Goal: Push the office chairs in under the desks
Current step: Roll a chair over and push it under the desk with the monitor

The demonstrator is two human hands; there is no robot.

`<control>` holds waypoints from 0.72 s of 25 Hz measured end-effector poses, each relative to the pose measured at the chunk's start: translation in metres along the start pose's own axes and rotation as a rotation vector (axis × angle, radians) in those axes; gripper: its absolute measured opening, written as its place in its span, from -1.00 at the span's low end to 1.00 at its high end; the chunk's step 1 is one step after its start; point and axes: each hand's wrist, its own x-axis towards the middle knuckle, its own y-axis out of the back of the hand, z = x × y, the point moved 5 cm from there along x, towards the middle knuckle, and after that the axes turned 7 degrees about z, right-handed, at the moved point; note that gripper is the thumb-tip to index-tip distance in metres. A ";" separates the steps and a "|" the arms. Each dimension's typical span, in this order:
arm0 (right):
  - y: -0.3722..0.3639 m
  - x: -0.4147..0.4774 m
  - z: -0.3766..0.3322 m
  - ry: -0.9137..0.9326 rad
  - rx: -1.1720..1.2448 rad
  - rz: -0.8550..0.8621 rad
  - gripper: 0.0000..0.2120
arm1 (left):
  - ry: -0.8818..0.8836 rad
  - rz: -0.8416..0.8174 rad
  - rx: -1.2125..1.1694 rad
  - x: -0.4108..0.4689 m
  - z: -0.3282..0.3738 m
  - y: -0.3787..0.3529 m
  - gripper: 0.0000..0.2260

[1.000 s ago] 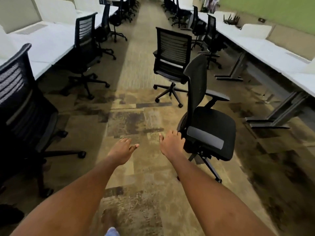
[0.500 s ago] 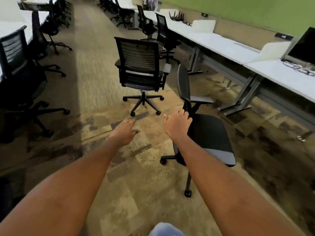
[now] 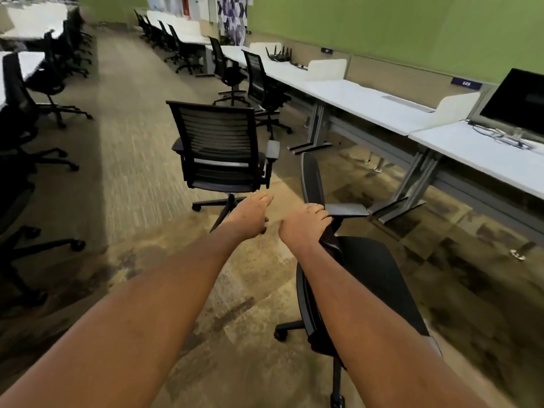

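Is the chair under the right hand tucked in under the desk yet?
Out. The chair stands on open carpet, clear of the desk, right hand on its back.

I see an evenly lit room with a brighter band down the aisle carpet (image 3: 132, 142) and soft shadow under the desks (image 3: 368, 98). Motion blur smears the left chairs (image 3: 26, 119) and far end. The wide lens bends the edges.

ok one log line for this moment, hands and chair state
right hand: on near chair at the backrest base | left hand: free, open | near chair: out in the aisle, not under desk | step: push not done
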 end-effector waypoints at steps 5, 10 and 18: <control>-0.031 0.039 0.009 -0.146 -0.010 -0.028 -0.46 | -0.191 -0.112 0.147 0.105 0.011 -0.039 -0.31; -0.039 0.069 0.026 -0.204 0.038 -0.020 -0.48 | -0.423 -0.283 0.393 0.202 0.031 -0.088 -0.09; -0.023 0.101 0.049 -0.322 -0.039 0.090 -0.56 | -0.895 -0.338 0.314 0.281 0.081 -0.142 -0.53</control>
